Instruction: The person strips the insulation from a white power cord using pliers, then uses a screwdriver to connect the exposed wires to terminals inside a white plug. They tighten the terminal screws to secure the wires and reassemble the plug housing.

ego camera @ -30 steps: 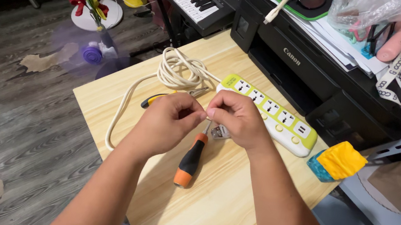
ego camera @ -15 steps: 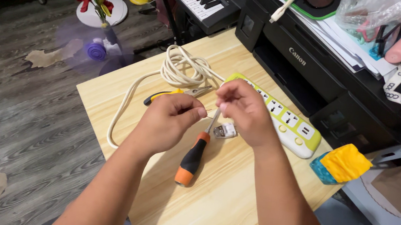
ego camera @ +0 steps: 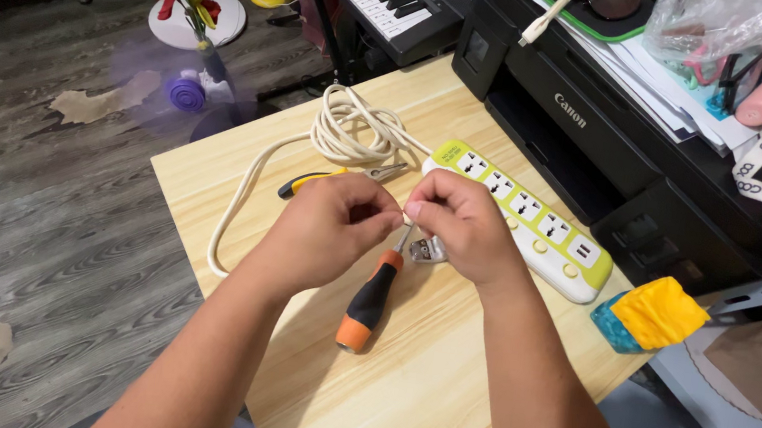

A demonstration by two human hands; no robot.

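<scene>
Hands meet over the middle of the counter point(ego camera: 438, 383): the left hand point(ego camera: 331, 232) and right hand point(ego camera: 461, 228) are pinched together, fingertips touching, on something small that I cannot make out, perhaps the end of the cord point(ego camera: 352, 134). A screwdriver point(ego camera: 372, 294) lies just beneath them, within easy reach, beside a small metal piece point(ego camera: 428, 250). Behind, the power strip point(ego camera: 519, 215) lies flat, sockets up.
</scene>
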